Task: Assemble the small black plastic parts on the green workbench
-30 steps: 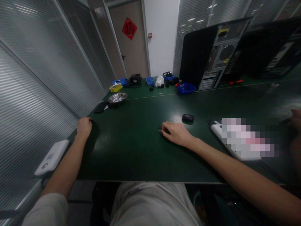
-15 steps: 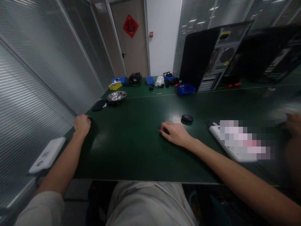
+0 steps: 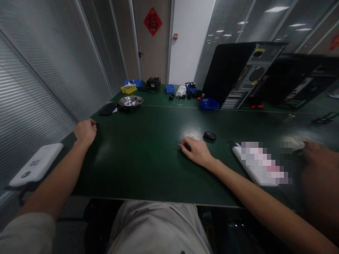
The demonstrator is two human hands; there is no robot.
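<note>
At the left edge of the green table (image 3: 143, 169), my left hand (image 3: 86, 131) is closed, with a bit of something dark showing at its fingertips; what it is stays hidden. My right hand (image 3: 195, 150) rests on the middle of the table. Its fingers close round a small dark object (image 3: 187, 146) with a thin, pale metal-looking tip pointing left; I cannot make out its kind. Just behind that hand, apart from it, lies a rounded black object (image 3: 210, 135) resembling a computer mouse.
White power banks lie at left (image 3: 37, 165) and right (image 3: 247, 165), the right one partly blurred out. A metal bowl (image 3: 130, 101), blue bin (image 3: 209, 104) and black computer case (image 3: 225, 70) stand farther back. Another person's hand (image 3: 316, 151) reaches in at right.
My view has tilted and shifted slightly. Both my hands keep nearly the same places and grips. The other person's hand and arm show more at the right.
</note>
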